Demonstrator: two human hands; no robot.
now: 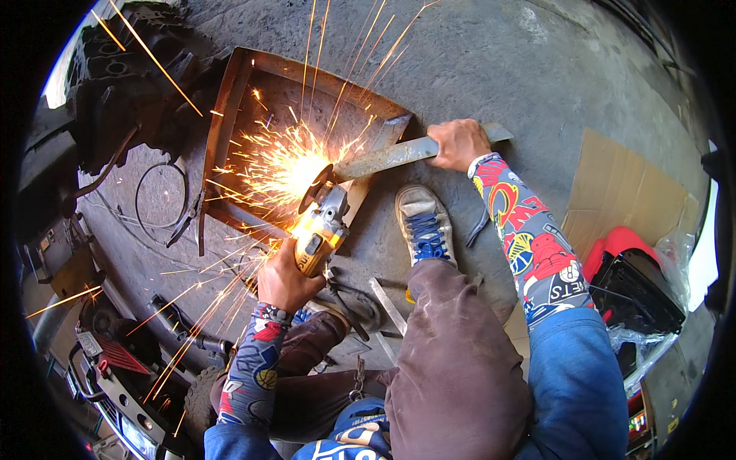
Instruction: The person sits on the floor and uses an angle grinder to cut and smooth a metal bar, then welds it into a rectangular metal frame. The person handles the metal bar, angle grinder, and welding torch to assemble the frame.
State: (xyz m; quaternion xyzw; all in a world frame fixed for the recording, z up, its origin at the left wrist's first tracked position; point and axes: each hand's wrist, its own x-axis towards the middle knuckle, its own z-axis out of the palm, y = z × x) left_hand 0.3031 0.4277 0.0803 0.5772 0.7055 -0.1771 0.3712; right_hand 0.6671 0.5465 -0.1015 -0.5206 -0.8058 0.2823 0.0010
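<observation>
My left hand (285,280) is wrapped round the yellow body of an angle grinder (318,234). The grinder's disc (315,188) meets the left end of a flat grey metal bar (391,156), and bright sparks spray from the contact, up, left and down past my forearm. Further right, my right hand (458,144) is closed over the bar near its other end. Below and behind the bar lies a shallow rusty metal tray (226,126) with raised sides; the bar crosses its right corner. Glare hides the exact spot where disc and bar touch.
My shoe (425,226) stands just below the bar. A dark engine block (126,84) is at the upper left, with a looped cable (162,195) beneath. Flat cardboard (625,188) and a red-and-black part (632,268) lie to the right. A metal strip (389,307) rests by my knee.
</observation>
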